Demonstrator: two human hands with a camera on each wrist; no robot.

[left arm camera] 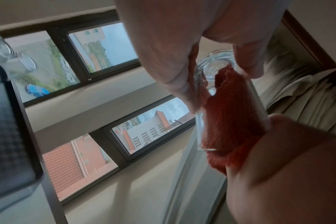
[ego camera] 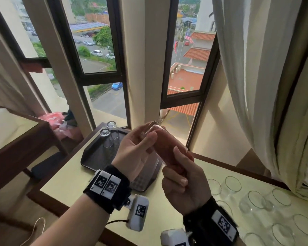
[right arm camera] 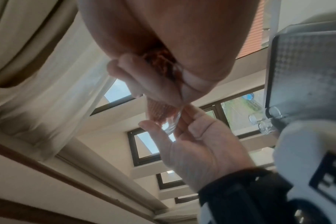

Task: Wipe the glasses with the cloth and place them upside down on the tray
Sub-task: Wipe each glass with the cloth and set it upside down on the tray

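Observation:
A clear glass is held tilted in the air above the table, base pointing to the window. My left hand grips it near the base, thumb on the near side. A red cloth is stuffed inside the glass. My right hand pinches the cloth at the glass mouth, thumb on the rim. In the right wrist view the left hand cradles the glass with cloth showing through. Two glasses stand upside down on the dark tray.
Several clear glasses stand mouth up on the cream table at the right. The tray sits at the table's far left, below my hands. Windows and a light curtain rise close behind. A wooden ledge is at the left.

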